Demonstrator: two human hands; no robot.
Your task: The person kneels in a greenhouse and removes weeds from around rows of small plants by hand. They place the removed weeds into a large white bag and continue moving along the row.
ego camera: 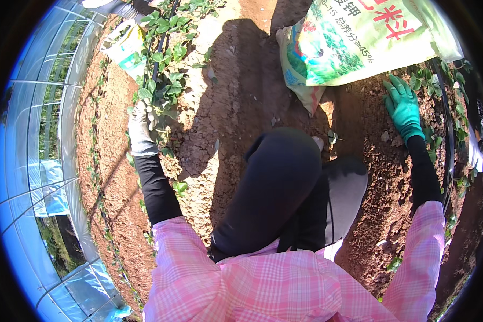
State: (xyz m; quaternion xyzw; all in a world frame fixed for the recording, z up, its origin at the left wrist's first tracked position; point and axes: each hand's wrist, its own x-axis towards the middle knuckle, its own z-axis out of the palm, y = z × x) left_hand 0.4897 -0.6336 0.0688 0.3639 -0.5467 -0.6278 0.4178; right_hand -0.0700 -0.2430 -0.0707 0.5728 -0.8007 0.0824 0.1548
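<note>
My left hand (141,125), in a pale knit work glove, reaches into a row of leafy green plants (170,86) that look like strawberry plants. Its fingers curl among the leaves and stems; whether they pinch anything is hidden. My right hand (402,105), in a green coated glove, lies with fingers extended on the sloping soil (380,161) at the right. Its fingertips are just below the edge of a large printed plastic fertilizer sack (346,52), and nothing shows in its grasp. The sack bears writing and a picture of green plants.
A black drip line (157,60) runs through the left plants, another (446,104) along the right row. A smaller white printed bag (131,50) stands at upper left. My bent knees (285,173) occupy the furrow. Plastic greenhouse sheeting (70,133) with metal poles rises at left.
</note>
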